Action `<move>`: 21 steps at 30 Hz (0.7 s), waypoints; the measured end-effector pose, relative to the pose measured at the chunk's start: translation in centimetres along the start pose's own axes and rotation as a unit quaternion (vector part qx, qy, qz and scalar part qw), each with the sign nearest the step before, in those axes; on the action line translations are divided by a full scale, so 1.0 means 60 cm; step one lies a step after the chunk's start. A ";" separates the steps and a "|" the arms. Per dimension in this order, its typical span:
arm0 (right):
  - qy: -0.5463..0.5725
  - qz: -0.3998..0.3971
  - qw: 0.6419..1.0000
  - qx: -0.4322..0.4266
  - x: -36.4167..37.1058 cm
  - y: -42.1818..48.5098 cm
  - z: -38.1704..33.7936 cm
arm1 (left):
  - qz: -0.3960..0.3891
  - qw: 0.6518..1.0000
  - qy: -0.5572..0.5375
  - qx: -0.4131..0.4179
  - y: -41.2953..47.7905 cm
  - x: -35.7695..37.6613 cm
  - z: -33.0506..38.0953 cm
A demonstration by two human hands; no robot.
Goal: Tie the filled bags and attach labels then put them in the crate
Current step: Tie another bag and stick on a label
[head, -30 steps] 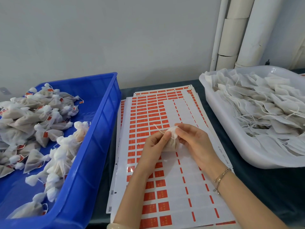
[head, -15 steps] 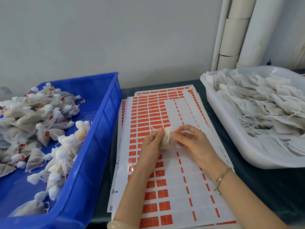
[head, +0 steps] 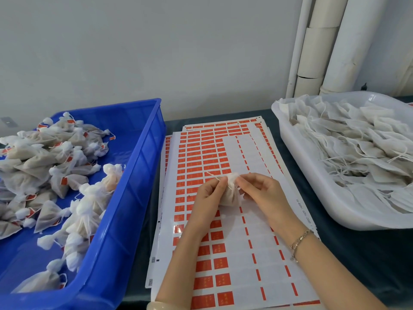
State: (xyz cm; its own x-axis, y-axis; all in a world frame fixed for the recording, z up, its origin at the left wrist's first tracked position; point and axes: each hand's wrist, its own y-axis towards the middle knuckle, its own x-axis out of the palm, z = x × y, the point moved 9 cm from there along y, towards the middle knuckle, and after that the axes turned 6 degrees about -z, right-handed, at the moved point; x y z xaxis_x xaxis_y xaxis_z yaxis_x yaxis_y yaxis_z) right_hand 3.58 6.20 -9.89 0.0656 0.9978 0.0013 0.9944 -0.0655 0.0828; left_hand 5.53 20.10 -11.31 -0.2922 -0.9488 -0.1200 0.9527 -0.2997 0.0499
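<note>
White gauzy fabric: one small filled bag [head: 230,196] pinched by both left hand [head: 206,198] and right hand [head: 264,195]; one blue plastic crate [head: 143,166] at nine o'clock.

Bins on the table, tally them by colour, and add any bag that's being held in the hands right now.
Blue crate: 1
White tub: 1
Bag, held between left hand and right hand: 1
Total: 3
</note>
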 end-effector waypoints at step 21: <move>-0.023 -0.101 0.994 0.026 0.038 -0.003 -0.003 | -0.005 0.982 -0.176 -0.075 -0.005 -0.001 -0.001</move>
State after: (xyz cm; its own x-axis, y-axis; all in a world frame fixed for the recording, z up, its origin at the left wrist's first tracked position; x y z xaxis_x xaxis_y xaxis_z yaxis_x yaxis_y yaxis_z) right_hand 3.51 8.48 -9.73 -0.1342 0.9894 -0.0561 0.9904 0.1358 0.0260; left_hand 5.30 20.26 -11.34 -0.2863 -0.9298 0.2312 0.9438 -0.3153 -0.0992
